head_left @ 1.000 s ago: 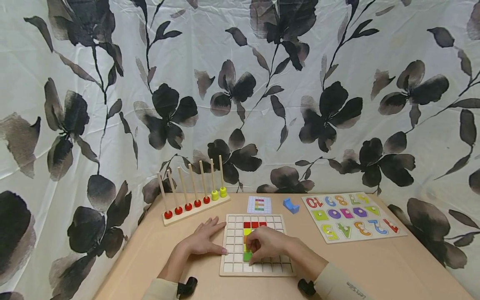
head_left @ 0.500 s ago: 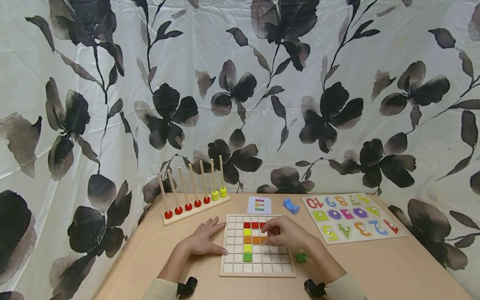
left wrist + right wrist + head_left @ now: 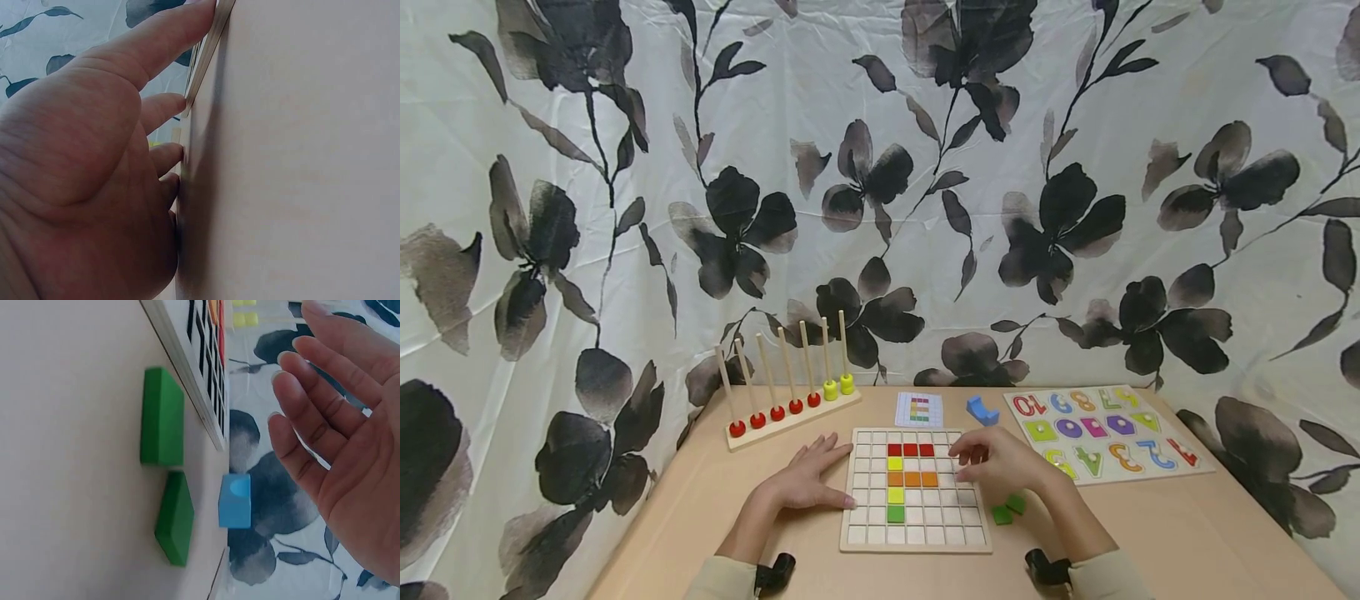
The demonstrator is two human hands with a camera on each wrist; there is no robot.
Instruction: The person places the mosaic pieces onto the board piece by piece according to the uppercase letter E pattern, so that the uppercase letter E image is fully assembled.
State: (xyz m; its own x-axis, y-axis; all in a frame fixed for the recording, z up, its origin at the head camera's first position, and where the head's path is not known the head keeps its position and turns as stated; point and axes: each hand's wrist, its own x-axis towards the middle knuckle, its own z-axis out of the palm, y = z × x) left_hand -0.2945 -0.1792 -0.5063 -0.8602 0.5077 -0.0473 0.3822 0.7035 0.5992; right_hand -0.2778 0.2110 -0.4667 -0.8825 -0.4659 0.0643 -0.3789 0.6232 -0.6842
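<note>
A wooden grid board (image 3: 913,537) lies on the table, partly filled with coloured square tiles. Three red tiles (image 3: 911,450) form one row and three orange tiles (image 3: 912,479) another; two yellow tiles and a green tile (image 3: 896,514) complete the left column. My left hand (image 3: 805,479) rests flat beside the board, fingers spread, its thumb and index fingertip at the left edge. Over the board's right edge hovers my right hand (image 3: 1003,458), fingers loosely bent and nothing between them in the right wrist view (image 3: 350,419). Two loose green tiles (image 3: 164,419) lie below it on the table.
Behind the board are a small pattern card (image 3: 918,410) and a blue block (image 3: 982,412). A peg stand (image 3: 793,421) with red and yellow beads stands at back left. To the right lies a number puzzle board (image 3: 1108,433). A floral curtain (image 3: 955,250) hangs behind the table.
My right hand has moved from the tile column rightward to the board's right edge. The orange row and the loose green tiles have come into sight. My left hand has stayed put.
</note>
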